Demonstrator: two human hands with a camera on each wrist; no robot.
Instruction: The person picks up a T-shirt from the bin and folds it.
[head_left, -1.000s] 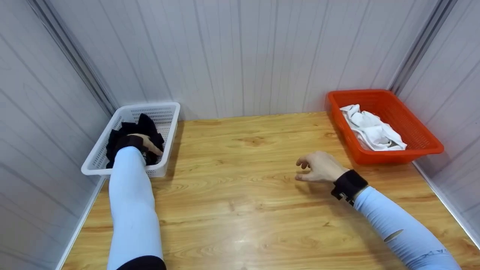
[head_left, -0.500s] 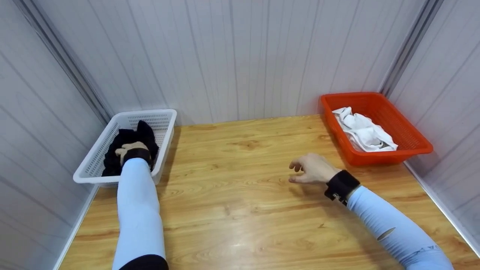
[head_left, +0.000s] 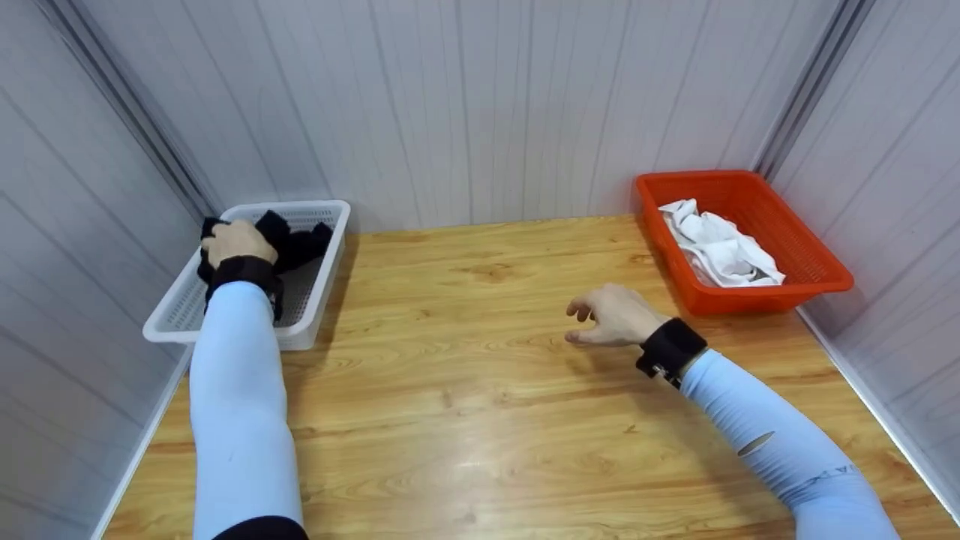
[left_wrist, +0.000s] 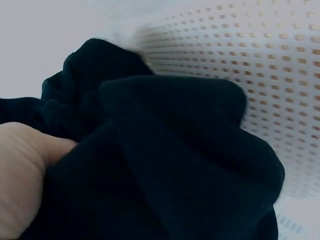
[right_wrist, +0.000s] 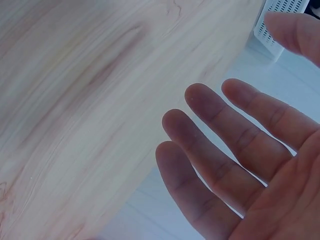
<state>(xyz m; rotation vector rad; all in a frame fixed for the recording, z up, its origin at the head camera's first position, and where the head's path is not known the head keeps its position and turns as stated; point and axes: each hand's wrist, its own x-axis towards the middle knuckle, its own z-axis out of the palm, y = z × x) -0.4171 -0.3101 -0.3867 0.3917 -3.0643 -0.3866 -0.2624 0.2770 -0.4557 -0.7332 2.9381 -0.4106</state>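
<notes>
My left hand (head_left: 238, 241) is over the far left part of the white basket (head_left: 327, 291) and grips a black cloth (head_left: 301, 246). In the left wrist view the thumb presses into the folds of that black cloth (left_wrist: 170, 150), while the other fingers are hidden. Part of the cloth hangs out to the right of the hand, across the basket. My right hand (head_left: 616, 315) hovers above the wooden table with nothing in it. Its fingers (right_wrist: 215, 107) are spread and slightly bent in the right wrist view.
An orange basket (head_left: 814, 289) stands at the back right of the table (head_left: 465, 360), with a crumpled white cloth (head_left: 724, 253) inside. Pale panel walls (head_left: 495, 112) enclose the table at the back and both sides.
My left hand has shifted up and to the left, drawing the black cloth with it and baring the near part of the basket's floor. The right hand stays about where it was.
</notes>
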